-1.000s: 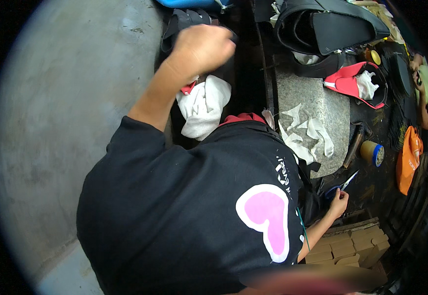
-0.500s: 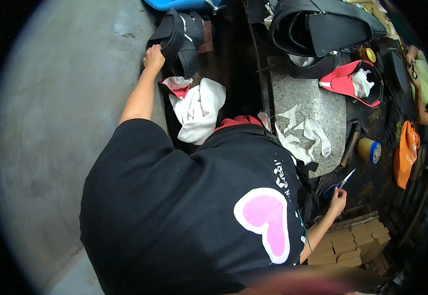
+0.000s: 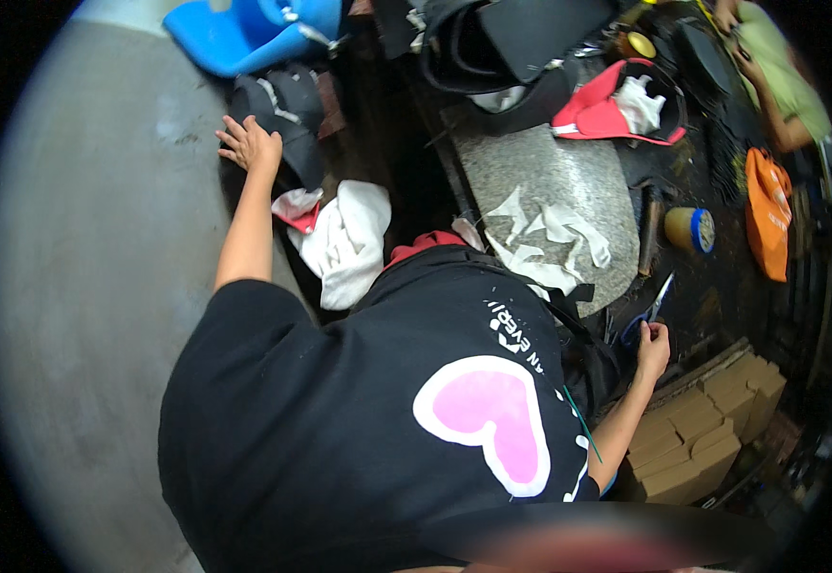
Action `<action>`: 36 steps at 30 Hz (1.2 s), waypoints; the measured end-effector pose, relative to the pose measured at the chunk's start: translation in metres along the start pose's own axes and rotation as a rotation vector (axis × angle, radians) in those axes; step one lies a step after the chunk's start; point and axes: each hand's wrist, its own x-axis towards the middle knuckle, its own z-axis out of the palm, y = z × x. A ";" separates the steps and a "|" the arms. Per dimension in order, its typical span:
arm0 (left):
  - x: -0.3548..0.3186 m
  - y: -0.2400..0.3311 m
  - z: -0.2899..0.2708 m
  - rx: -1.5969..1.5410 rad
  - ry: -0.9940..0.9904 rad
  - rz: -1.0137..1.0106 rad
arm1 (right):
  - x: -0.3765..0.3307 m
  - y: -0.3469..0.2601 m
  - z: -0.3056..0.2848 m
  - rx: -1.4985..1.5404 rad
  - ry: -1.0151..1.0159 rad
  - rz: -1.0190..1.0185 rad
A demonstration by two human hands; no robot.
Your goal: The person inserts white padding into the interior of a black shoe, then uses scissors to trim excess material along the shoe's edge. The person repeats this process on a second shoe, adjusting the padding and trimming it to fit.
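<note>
Left hand (image 3: 249,145) is stretched way out to the left, fingers spread wide and flat, resting at the edge of a black piece (image 3: 282,119) lying on the grey floor (image 3: 82,286). It looks like the fingertips just touch the left rim of that piece, not wrapped around it, so nothing is actually gripped there. The black piece sits just beyond and to the right of the hand, right under a blue plastic thing (image 3: 254,29) at the top of the view.

Right hand (image 3: 652,342) is down on the other side, closed around the blue handles of a pair of scissors (image 3: 650,310). The blades point up and away from the hand, over the dark tabletop (image 3: 712,286).

Between the two arms there's a white cloth (image 3: 344,244) with a bit of red fabric (image 3: 301,215) next to it, sitting just right of the left forearm. Further right is a grey stone slab (image 3: 550,181) with white scraps (image 3: 545,239) on it. A yellow roll with a blue rim (image 3: 688,229) stands near the scissors, and an orange bag (image 3: 768,224) is beyond that. Cardboard boxes (image 3: 703,430) are stacked just below the right hand. Another person's arm in a green sleeve (image 3: 779,76) shows top right, well apart.
</note>
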 end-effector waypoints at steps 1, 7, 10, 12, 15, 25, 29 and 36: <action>-0.009 0.020 -0.014 -0.052 0.088 0.096 | -0.003 -0.002 -0.002 0.018 0.001 0.020; -0.076 0.151 -0.113 -0.709 0.646 0.771 | -0.009 -0.018 -0.017 0.049 -0.022 0.053; -0.107 0.188 -0.158 -0.851 0.719 1.182 | -0.011 -0.020 -0.020 0.072 -0.006 0.037; -0.119 0.203 -0.175 -0.721 0.645 1.274 | -0.014 -0.019 -0.020 0.081 0.010 0.026; -0.119 0.215 -0.179 -0.563 0.543 1.280 | -0.016 -0.017 -0.015 0.100 0.012 0.007; -0.152 0.231 -0.191 -0.865 0.661 1.317 | -0.021 -0.034 -0.019 0.190 0.070 -0.066; -0.221 0.287 -0.176 -0.937 0.185 1.762 | -0.020 -0.062 -0.024 0.346 0.100 -0.144; -0.238 0.397 -0.129 -0.673 -0.023 1.464 | -0.030 -0.124 -0.019 0.788 -0.047 -0.333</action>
